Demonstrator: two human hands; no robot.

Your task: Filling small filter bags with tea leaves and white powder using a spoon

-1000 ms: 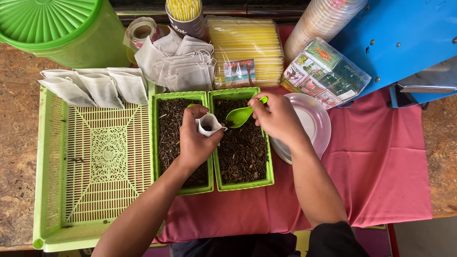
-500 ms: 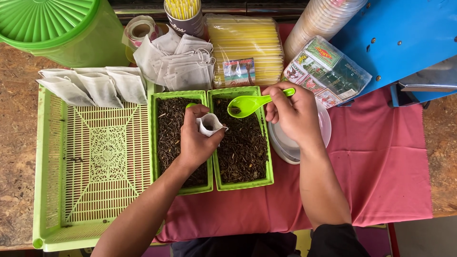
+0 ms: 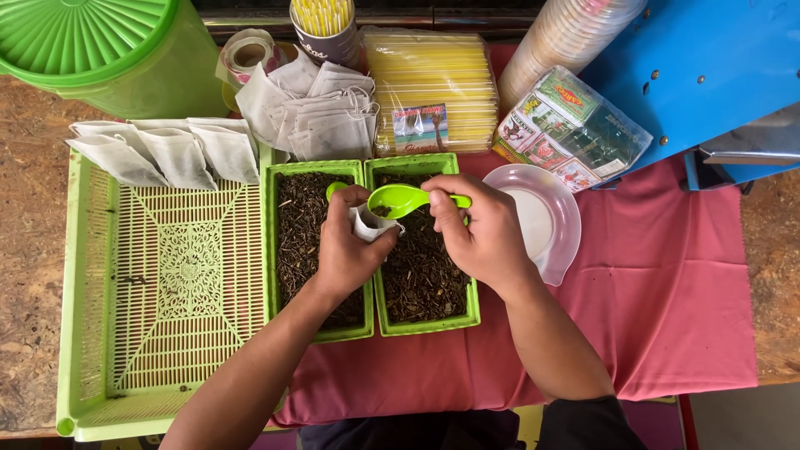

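Left hand (image 3: 343,250) gripped a small white bag (image 3: 367,223), mouth up, over the seam between two green bins (image 3: 425,321) of dark loose tea. Right hand (image 3: 479,233) pinched a green spoon (image 3: 400,200); its bowl sat over the bag's mouth.

A rough brown chipboard table (image 3: 25,250) carries a pink cloth (image 3: 667,292) in even daylight
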